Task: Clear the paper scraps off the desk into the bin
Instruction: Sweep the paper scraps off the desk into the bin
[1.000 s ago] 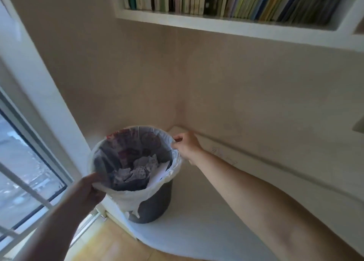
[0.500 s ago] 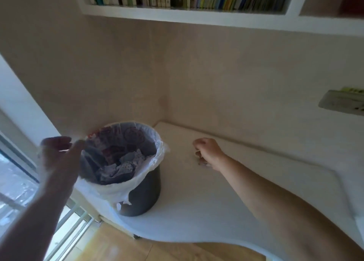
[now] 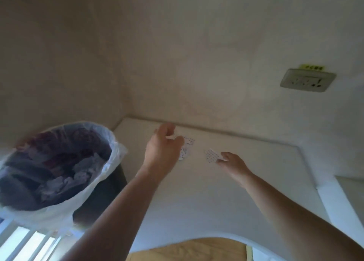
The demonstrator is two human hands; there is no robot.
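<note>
Just beyond left hand (image 3: 163, 150), half-curled and holding nothing I can tell, lie dotted paper scraps (image 3: 187, 146). Right hand (image 3: 233, 163) open, fingertips on another scrap (image 3: 211, 155). Thin, may slide or drop short of bin (image 3: 59, 162).

Two beige walls (image 3: 177, 53) are joined at a corner beyond the left hand. A socket plate (image 3: 308, 80), blurred, is mounted above the right hand. Wooden floor (image 3: 187, 250) and what may be window rails (image 3: 25, 243) are seen below.
</note>
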